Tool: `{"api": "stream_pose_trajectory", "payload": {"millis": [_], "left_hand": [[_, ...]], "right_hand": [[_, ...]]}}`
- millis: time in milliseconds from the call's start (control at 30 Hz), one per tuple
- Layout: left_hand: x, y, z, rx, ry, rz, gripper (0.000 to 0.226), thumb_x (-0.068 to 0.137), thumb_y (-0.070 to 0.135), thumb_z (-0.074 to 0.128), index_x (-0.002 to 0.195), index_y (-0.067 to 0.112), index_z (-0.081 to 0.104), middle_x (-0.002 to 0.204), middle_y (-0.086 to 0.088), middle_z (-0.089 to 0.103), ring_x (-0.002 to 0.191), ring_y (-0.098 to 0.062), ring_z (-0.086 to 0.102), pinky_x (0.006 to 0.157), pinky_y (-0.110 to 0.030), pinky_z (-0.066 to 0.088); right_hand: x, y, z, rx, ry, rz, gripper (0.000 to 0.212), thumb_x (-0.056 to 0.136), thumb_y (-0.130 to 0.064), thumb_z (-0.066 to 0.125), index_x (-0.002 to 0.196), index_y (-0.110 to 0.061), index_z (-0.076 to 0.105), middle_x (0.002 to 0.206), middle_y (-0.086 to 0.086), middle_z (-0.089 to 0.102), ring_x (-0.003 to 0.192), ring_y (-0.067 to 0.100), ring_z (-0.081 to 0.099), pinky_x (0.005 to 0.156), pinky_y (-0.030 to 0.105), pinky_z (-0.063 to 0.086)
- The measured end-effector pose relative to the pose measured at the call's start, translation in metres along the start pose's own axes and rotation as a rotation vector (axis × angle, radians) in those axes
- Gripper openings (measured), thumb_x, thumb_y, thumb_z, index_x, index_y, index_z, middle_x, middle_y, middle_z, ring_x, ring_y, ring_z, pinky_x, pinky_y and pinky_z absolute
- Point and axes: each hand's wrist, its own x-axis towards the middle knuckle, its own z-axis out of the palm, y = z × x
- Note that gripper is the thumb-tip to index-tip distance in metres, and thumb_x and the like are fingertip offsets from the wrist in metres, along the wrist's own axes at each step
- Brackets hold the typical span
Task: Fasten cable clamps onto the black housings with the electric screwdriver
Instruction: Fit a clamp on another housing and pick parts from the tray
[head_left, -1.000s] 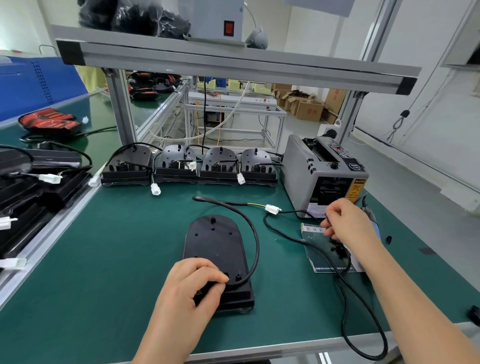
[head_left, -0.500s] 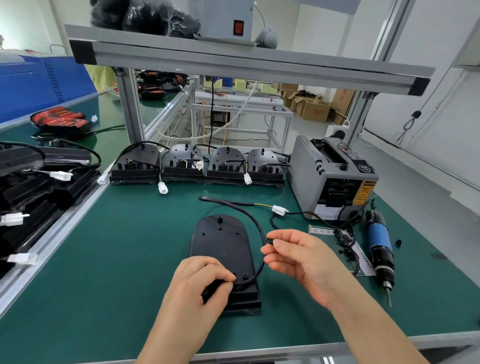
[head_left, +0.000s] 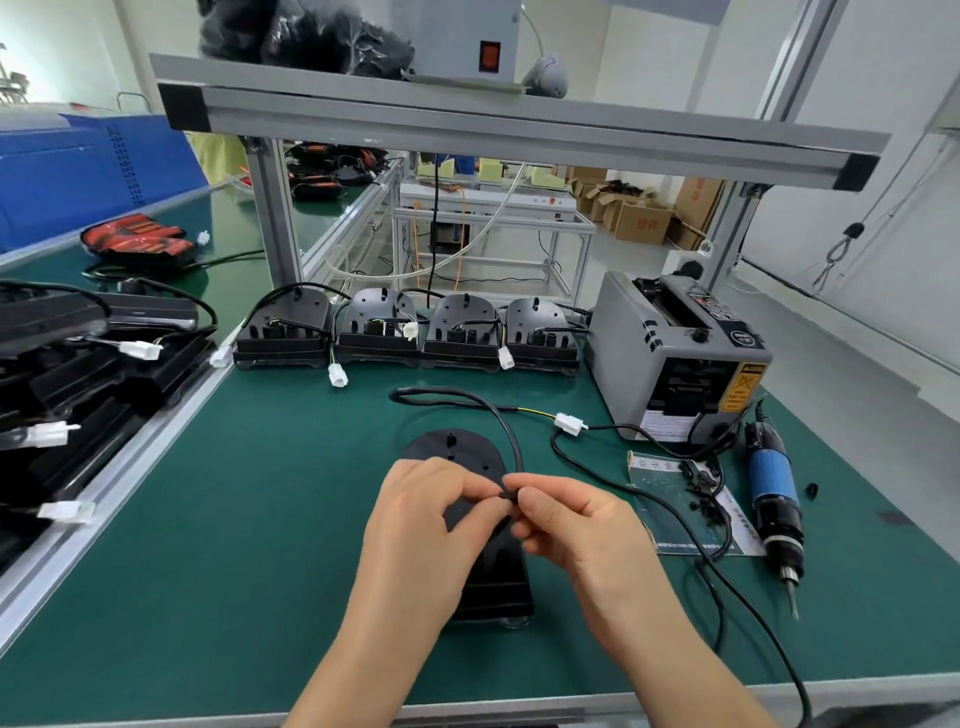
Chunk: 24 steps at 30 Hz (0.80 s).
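A black housing (head_left: 453, 453) lies flat on the green mat, and both hands cover its middle. Its black cable (head_left: 511, 434) loops from the back down to my fingertips and ends in a white connector (head_left: 569, 423). My left hand (head_left: 415, 530) pinches the cable above the housing. My right hand (head_left: 576, 535) meets it fingertip to fingertip and pinches a small black cable clamp (head_left: 506, 493) at the cable. The blue and black electric screwdriver (head_left: 774, 493) lies on the mat at the right, with no hand on it.
Loose black clamps lie on a paper card (head_left: 670, 480) beside the screwdriver. A grey tape dispenser (head_left: 675, 353) stands at the back right. Four housings (head_left: 405, 332) line the back. More housings (head_left: 78, 374) are stacked at the left. An aluminium shelf frame (head_left: 467, 119) spans overhead.
My right hand left the paper card and came left to meet my left hand over the housing. My left hand moved up along the housing with the cable.
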Motion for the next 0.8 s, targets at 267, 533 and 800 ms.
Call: {"api": "stream_pose_trajectory", "payload": {"millis": [267, 533, 800], "left_hand": [[-0.004, -0.001, 0.002, 0.175, 0.199, 0.255, 0.009, 0.074, 0.02, 0.077, 0.071, 0.019, 0.068, 0.077, 0.016, 0.06, 0.086, -0.011, 0.048, 0.076, -0.015, 0.039], [-0.001, -0.006, -0.003, 0.207, 0.096, 0.471, 0.005, 0.078, 0.017, 0.07, 0.074, 0.02, 0.068, 0.082, 0.014, 0.059, 0.086, -0.012, 0.046, 0.077, -0.014, 0.038], [-0.008, -0.016, -0.007, 0.11, 0.065, 0.422, 0.017, 0.085, 0.028, 0.061, 0.076, 0.02, 0.072, 0.084, 0.01, 0.056, 0.086, -0.012, 0.047, 0.075, -0.019, 0.04]], "right_hand": [[-0.006, 0.001, 0.002, 0.041, 0.009, 0.023, 0.019, 0.084, -0.001, 0.062, 0.081, -0.011, 0.078, 0.072, 0.01, 0.071, 0.057, 0.011, 0.061, 0.053, 0.019, 0.05], [-0.01, 0.002, 0.001, 0.084, -0.034, 0.074, 0.013, 0.076, -0.009, 0.067, 0.084, -0.006, 0.077, 0.07, 0.01, 0.068, 0.058, 0.012, 0.061, 0.055, 0.02, 0.051], [-0.012, -0.008, -0.005, -0.071, -0.119, 0.201, 0.008, 0.067, -0.02, 0.074, 0.068, -0.013, 0.076, 0.068, 0.008, 0.067, 0.054, 0.011, 0.059, 0.051, 0.02, 0.049]]}}
